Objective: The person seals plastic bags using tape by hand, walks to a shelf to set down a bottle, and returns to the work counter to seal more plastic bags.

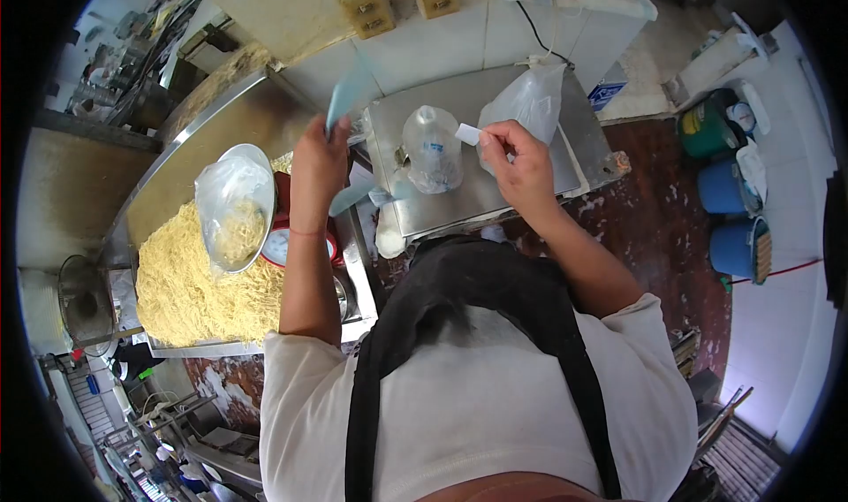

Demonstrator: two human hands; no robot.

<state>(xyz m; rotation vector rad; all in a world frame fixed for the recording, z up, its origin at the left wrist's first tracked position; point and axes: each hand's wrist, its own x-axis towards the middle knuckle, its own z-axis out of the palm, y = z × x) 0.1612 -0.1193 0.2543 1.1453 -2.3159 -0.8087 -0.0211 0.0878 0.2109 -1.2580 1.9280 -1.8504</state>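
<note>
My left hand (pixel 320 162) is raised above the edge of the metal tray, its fingers closed on a pale blue, motion-blurred item (pixel 346 95) that looks thin and soft. Between the thumb and fingers of my right hand (pixel 521 162) is a small white piece (pixel 468 134). Just left of that piece, a clear plastic bottle (pixel 432 153) with a blue label stands on the steel counter (pixel 397 104). A clear plastic bag (pixel 528 104) lies behind my right hand. More blurred pale blue material shows below my left hand.
Yellow noodles (pixel 185 281) fill a large metal tray (pixel 141 193) at left, with a bagged bowl (pixel 262 171) on top. A red-rimmed container (pixel 276 246) is beside the bowl. Blue buckets (pixel 726 186) and a green one (pixel 707 126) line the right wall.
</note>
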